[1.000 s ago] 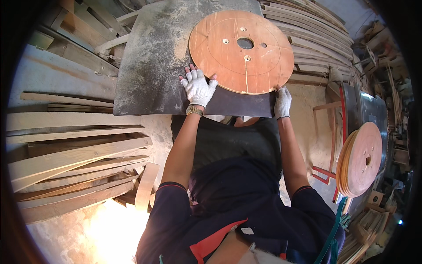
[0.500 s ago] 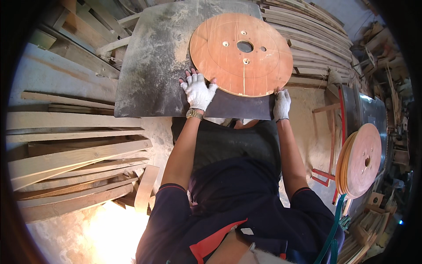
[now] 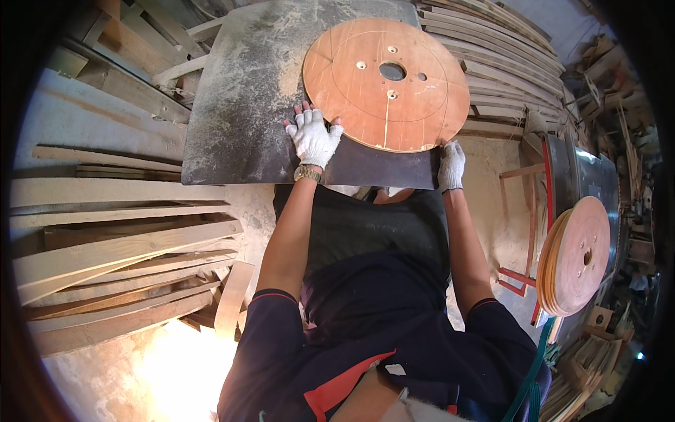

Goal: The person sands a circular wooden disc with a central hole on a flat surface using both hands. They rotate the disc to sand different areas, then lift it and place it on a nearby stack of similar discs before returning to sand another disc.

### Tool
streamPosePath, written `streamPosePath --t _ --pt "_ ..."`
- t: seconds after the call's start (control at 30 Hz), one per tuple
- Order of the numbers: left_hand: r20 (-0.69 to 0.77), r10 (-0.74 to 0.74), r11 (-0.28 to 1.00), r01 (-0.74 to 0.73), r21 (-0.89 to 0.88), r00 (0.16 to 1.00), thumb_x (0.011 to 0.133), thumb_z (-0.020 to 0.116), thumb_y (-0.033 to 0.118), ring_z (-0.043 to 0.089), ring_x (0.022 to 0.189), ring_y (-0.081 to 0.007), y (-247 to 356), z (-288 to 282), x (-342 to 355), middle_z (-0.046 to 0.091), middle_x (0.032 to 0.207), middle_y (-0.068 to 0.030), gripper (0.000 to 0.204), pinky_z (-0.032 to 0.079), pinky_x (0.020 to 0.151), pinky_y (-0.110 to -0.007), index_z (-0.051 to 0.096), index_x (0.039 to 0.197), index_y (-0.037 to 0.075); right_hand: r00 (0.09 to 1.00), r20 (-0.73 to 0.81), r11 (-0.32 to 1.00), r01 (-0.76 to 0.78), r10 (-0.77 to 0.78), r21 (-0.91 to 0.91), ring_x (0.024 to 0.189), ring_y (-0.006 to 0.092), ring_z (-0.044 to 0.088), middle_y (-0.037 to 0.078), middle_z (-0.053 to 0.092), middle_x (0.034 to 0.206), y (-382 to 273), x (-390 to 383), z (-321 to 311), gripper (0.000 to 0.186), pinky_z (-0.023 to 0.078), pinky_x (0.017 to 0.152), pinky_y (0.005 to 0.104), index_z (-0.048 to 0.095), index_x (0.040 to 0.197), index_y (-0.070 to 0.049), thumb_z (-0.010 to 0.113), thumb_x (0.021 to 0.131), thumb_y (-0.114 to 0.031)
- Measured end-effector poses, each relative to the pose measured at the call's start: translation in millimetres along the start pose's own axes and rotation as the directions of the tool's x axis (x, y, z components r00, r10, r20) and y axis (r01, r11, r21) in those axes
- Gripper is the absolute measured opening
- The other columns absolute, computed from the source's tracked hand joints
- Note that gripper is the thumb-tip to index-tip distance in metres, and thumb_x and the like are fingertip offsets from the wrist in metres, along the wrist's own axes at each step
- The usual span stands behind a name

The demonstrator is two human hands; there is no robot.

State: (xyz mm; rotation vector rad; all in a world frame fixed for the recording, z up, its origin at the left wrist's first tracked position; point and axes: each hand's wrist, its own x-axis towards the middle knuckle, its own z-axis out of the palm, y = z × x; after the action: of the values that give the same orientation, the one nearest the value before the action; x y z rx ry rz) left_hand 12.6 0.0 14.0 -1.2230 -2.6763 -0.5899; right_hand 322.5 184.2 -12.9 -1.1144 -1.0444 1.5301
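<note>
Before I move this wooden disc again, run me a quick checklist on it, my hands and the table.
1. Wooden disc fully over the table: not ok, its right side overhangs.
2. Left hand beside the disc: ok, spread at its near-left rim.
3. Right hand by the disc: ok, at its near-right rim; grip unclear.
4. Fingertips covered on the left: not ok, bare beyond the glove.
5. Left wrist bare: not ok, wristwatch on.
6. Disc's underside: cannot tell, hidden.
</note>
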Motion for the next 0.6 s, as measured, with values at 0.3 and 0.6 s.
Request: streamPosePath --t 0.3,0.6 --pt "-0.003 0.010 1.000 -0.010 -0.011 1.000 0.095 0.060 0.061 0.034 0.155 -0.0453 4.1 -3.1 -7.8 0.047 0.161 -0.0269 0.074 0.015 0.124 -0.070 0.064 0.133 -0.002 0.999 -0.005 0.999 0.042 -0.042 0.009 0.073 0.0050 0.048 -0.006 0.057 0.082 -7.0 -6.8 6.2 0.018 0.037 0.066 0.0237 0.059 0.088 -0.013 0.070 0.101 -0.016" --pt "-0.018 0.009 1.000 -0.009 -0.007 1.000 0.095 0.059 0.060 0.035 0.155 -0.0426 3.4 -1.0 -4.0 0.047 0.162 -0.0253 0.075 0.015 0.124 -0.070 0.062 0.136 -0.002 0.998 0.019 0.998 0.066 -0.066 0.004 0.076 0.0062 0.047 -0.005 0.056 0.082 -4.5 -5.5 0.4 0.018 0.038 0.071 0.0248 0.059 0.087 -0.010 0.071 0.100 -0.011"
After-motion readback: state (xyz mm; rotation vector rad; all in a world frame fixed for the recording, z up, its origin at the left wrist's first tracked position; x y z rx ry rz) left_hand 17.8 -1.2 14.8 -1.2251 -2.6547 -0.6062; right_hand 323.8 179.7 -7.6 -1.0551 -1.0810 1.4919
